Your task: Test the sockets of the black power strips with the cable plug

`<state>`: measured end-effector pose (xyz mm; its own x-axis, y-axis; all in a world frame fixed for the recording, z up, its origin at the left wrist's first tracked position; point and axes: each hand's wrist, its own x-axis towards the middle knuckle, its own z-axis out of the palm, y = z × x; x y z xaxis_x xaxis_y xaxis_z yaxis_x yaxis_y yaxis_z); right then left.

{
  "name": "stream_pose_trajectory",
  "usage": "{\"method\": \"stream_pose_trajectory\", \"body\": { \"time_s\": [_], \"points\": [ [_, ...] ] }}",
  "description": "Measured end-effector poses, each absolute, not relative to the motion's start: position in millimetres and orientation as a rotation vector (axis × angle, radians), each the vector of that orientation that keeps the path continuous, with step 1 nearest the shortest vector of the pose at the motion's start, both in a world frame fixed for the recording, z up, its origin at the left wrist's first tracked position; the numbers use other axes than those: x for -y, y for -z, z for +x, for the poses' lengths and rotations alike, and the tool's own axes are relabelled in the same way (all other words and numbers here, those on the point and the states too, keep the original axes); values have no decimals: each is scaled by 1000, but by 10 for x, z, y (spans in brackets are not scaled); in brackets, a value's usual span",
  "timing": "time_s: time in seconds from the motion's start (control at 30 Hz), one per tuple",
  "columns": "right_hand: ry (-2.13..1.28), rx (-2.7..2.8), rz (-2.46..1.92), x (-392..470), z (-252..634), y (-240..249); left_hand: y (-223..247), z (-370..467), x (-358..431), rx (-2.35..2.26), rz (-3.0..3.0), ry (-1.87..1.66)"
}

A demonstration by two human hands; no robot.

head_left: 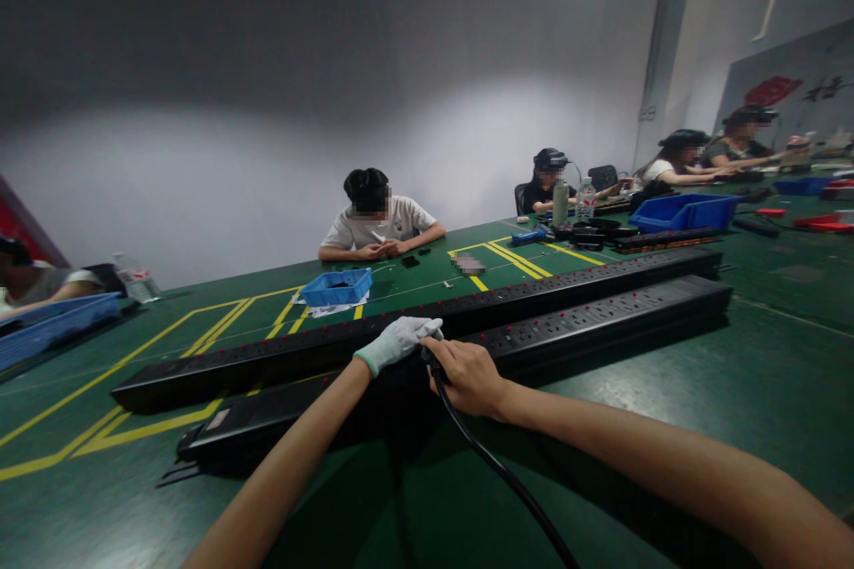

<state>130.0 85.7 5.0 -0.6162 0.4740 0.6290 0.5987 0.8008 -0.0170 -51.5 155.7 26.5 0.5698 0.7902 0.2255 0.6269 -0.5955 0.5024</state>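
Two long black power strips lie side by side across the table, with sockets and small red switches along the tops. On the near power strip, around its middle, my two hands meet. My left hand, in a white glove with a mint cuff, is closed, its fingertips against those of my right hand; what they pinch is hidden. My bare right hand grips the end of a black power cord, which hangs down toward me. Behind them runs the far power strip.
The green table has yellow tape lines. Past the strips sits a small blue tray. A larger blue bin and bottles stand at right; another blue bin is at left. A person sits opposite, others farther along.
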Motion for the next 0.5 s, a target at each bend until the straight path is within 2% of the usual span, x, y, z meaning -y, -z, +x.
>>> {"method": "stream_pose_trajectory", "body": {
  "time_s": [0.27,0.5],
  "points": [
    [232,2356,-789,-831,1300,-55,-240,-525,-1575,-1159,2444,-608],
    [180,2584,-1021,-965,1334,-460,-151,-610,-1678,-1183,2485,-559]
  ]
}}
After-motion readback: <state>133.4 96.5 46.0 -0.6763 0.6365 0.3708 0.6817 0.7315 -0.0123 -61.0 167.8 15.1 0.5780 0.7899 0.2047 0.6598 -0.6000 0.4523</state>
